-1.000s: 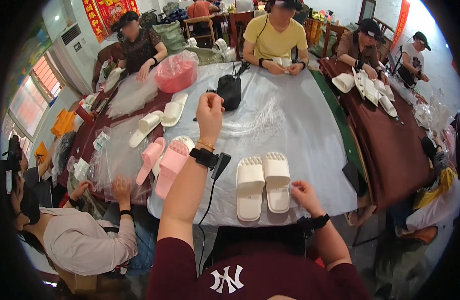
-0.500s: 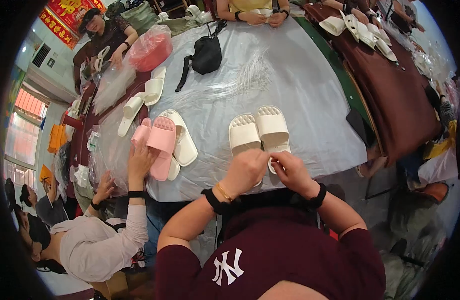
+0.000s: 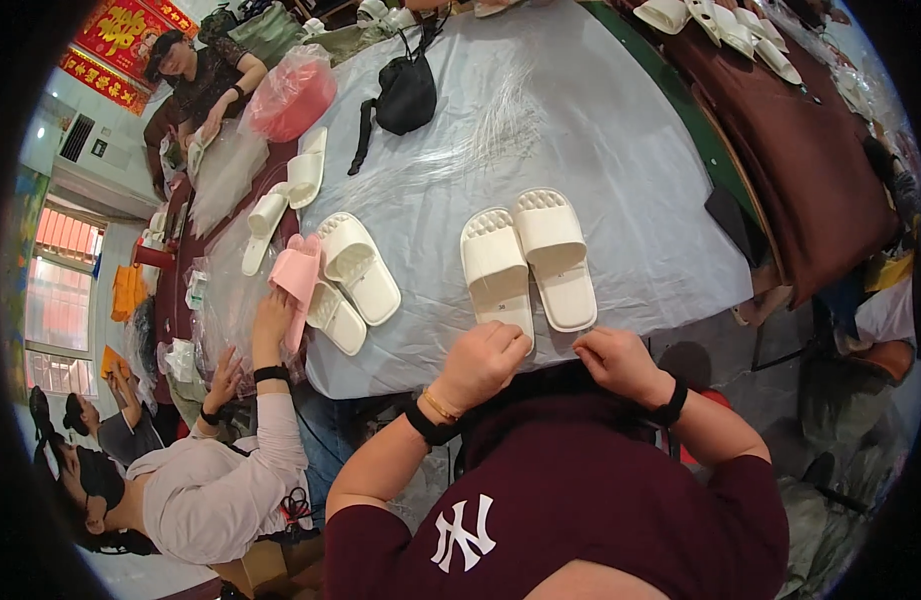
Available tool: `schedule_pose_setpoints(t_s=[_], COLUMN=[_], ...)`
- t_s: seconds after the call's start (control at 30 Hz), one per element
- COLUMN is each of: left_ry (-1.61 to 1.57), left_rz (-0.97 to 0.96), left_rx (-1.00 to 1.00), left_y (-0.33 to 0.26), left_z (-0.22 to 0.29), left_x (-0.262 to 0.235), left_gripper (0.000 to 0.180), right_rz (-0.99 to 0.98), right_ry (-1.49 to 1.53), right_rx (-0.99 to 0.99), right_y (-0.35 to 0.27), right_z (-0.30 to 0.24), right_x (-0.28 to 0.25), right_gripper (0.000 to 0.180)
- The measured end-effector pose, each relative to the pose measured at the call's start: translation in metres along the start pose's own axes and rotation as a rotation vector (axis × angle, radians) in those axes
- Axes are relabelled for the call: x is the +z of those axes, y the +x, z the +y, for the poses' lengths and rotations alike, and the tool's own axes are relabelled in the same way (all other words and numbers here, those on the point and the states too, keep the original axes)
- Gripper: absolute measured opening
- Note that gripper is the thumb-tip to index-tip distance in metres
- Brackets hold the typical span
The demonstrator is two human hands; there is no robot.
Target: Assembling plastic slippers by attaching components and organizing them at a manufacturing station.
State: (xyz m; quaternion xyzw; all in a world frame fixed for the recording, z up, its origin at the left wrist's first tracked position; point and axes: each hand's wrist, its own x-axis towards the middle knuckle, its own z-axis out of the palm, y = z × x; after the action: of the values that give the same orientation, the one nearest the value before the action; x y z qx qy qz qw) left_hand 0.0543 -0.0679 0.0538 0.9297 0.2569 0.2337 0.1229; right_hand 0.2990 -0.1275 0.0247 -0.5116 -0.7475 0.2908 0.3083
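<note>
A pair of white slippers lies side by side on the grey table cover, toes pointing away from me. My left hand is curled at the table's near edge, just below the heel of the left slipper. My right hand is curled too, at the edge below the right slipper's heel, a hand's width from the other. Both wrists wear black bands. I see nothing held in either fist; the insides of the fingers are hidden.
At the left a co-worker's hand holds a pink slipper beside loose white slippers. A black bag and a pink wrapped basin sit at the far side. A brown table with more white slippers stands at the right.
My left arm, stretched far across the table a second ago, came back to the slippers' heels. Both hands have now drawn apart at the table's edge.
</note>
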Motion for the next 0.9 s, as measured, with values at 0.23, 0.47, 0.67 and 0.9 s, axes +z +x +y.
schedule_pose_setpoints(t_s=[0.23, 0.47, 0.67, 0.9], left_ry=[-0.067, -0.192, -0.326, -0.44], left_rz=[-0.039, -0.046, -0.049, -0.159], left_rx=[-0.021, -0.077, -0.185, -0.272], left_y=[-0.01, -0.014, -0.013, -0.014], left_z=[0.016, 0.012, 0.002, 0.002], left_x=[0.009, 0.013, 0.018, 0.019], left_gripper=[0.012, 0.01, 0.008, 0.008], right_rz=[-0.097, -0.115, -0.094, -0.138], right_ry=[-0.021, -0.031, -0.035, -0.066], right_rx=[-0.072, -0.055, -0.056, -0.064], right_y=[-0.014, -0.015, -0.004, -0.002], right_z=[-0.006, -0.005, -0.006, -0.002], right_x=[-0.012, -0.011, -0.012, -0.01], right_gripper=[0.007, 0.007, 0.008, 0.009])
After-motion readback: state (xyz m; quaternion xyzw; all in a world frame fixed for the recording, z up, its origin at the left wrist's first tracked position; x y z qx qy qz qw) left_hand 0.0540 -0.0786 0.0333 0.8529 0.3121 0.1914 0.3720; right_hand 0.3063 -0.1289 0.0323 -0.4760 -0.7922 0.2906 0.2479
